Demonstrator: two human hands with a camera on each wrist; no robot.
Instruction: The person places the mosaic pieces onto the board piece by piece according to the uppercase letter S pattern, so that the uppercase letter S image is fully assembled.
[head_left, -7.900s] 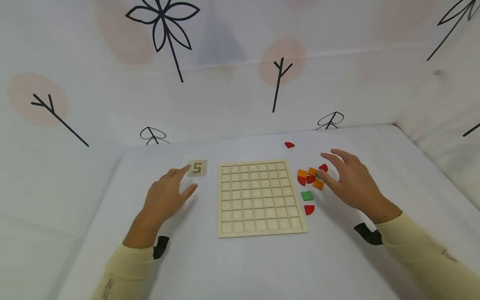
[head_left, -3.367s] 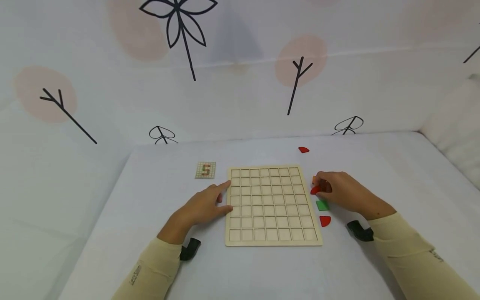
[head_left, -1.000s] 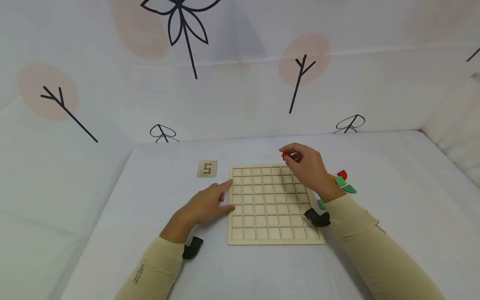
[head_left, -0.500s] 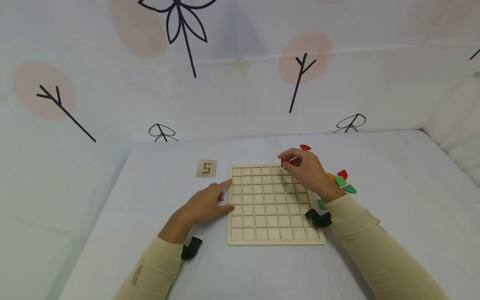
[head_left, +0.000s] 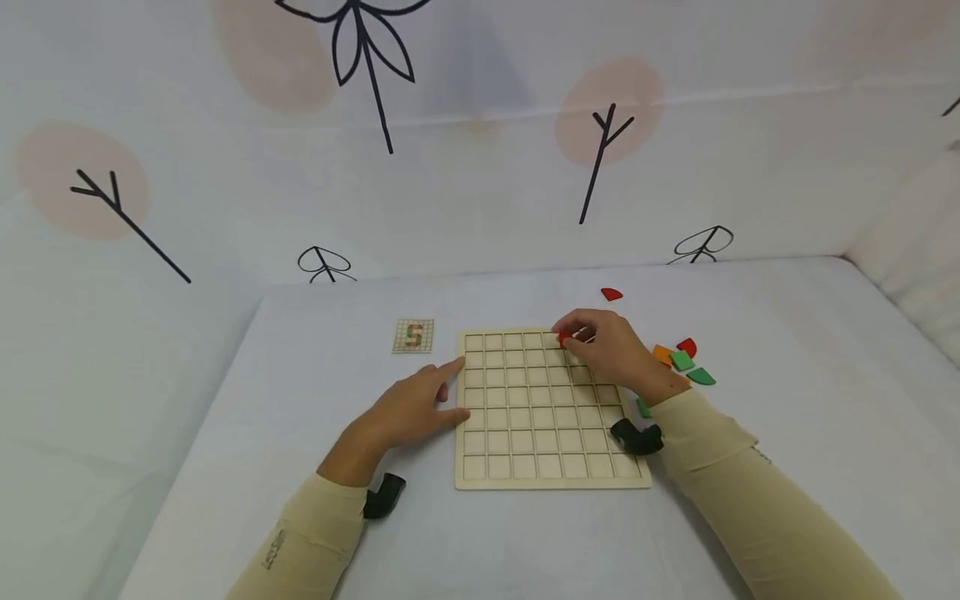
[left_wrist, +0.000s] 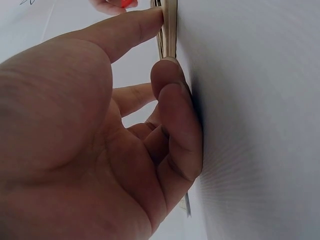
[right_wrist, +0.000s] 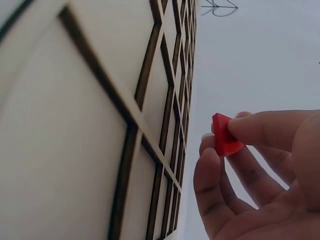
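In the head view a pale wooden grid board [head_left: 551, 484] lies flat on the table. At its left edge rests my left hand [head_left: 405, 412], thumb and index finger extended against the rim; the left wrist view shows the other fingers bent beside it. Over the far part of the board, right of its middle, my right hand [head_left: 611, 346] pinches a small red tile [head_left: 563, 338] between thumb and fingers. Seen in the right wrist view, this red tile [right_wrist: 226, 135] has one rounded side and is held just off the grid. Part of the board's right side is hidden beneath that hand and forearm.
Left of the board's far corner lies a small card [head_left: 413, 336] with an S-shaped coloured pattern. A red quarter-round tile [head_left: 611, 294] sits behind the board. To the right are a green square tile [head_left: 682, 360], a green quarter-round tile [head_left: 702, 377] and other pieces, some partly covered.
My right hand has taken a red tile from the right-hand group and carried it over the board's far edge, then slightly nearer and lower. The left hand moved earlier to the board's left rim.
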